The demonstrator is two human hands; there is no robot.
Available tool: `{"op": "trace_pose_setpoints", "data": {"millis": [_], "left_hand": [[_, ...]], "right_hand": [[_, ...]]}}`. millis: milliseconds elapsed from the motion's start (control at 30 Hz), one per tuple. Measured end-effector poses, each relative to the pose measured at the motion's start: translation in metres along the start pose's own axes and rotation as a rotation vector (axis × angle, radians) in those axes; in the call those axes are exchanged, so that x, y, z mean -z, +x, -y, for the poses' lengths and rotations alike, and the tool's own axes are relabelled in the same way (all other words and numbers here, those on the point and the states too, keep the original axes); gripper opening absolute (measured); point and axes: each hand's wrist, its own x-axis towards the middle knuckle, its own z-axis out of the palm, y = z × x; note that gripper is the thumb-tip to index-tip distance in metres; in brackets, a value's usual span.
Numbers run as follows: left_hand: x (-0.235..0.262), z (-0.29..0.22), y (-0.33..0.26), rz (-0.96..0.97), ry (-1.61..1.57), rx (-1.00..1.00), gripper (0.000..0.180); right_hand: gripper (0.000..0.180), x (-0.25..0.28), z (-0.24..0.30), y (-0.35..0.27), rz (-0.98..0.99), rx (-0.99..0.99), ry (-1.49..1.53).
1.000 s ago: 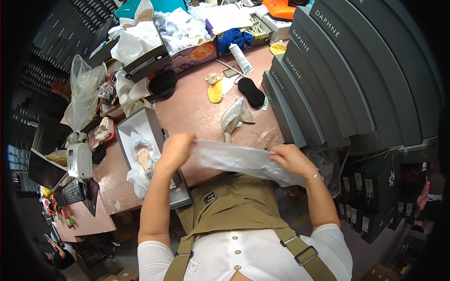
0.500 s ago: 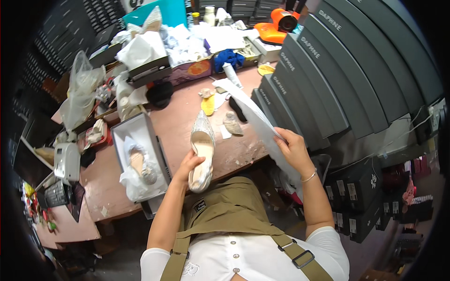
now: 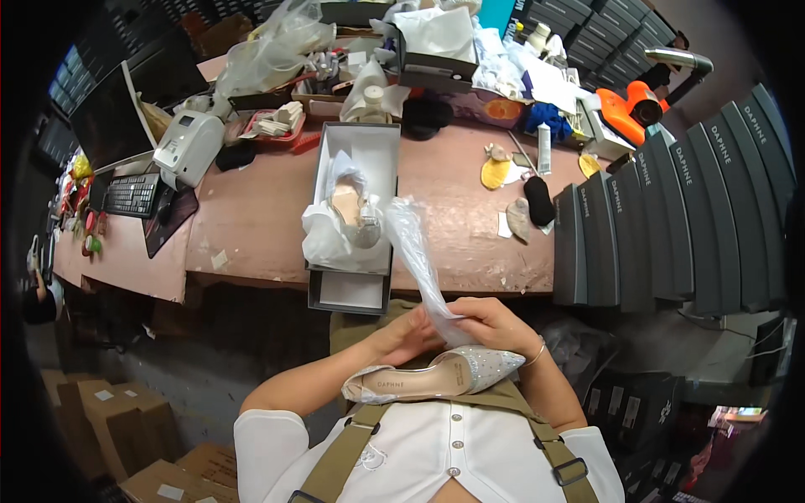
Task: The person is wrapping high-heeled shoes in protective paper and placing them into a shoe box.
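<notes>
A thin white wrapping sheet (image 3: 423,264), bunched into a long strip, runs from the table edge down to my hands. My left hand (image 3: 409,337) is closed around its lower end, some fingers hidden behind it. Beside it, my right hand (image 3: 493,324) pinches the same sheet. A silvery, sparkling pointed flat shoe (image 3: 490,365) lies sideways against my apron, just below my wrists; what supports it is hidden. On the table stands an open shoe box (image 3: 385,151), holding a matching shoe (image 3: 345,204) amid white wrapping paper (image 3: 323,243).
Grey shoe boxes (image 3: 650,226) are stacked on the right. Small pads, a tube (image 3: 544,149) and a black oval object (image 3: 538,199) lie beside them. A label printer (image 3: 189,148), keyboard (image 3: 132,194) and monitor (image 3: 109,117) stand left. Brown cartons (image 3: 126,423) sit on the floor.
The shoe went from my left hand to lying against my apron. My left hand joined my right on the sheet, now bunched and lower. The view has swung left.
</notes>
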Motion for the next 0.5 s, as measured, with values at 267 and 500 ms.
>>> {"op": "trace_pose_setpoints", "data": {"millis": [267,500], "left_hand": [[-0.016,0.01,0.028,-0.298,0.053,-0.258,0.039],[-0.028,0.005,0.028,-0.094,0.306,-0.181,0.054]], "right_hand": [[0.025,0.016,-0.03,-0.061,-0.385,-0.286,0.192],[0.023,-0.01,-0.041,-0.089,-0.652,-0.158,0.129]]}}
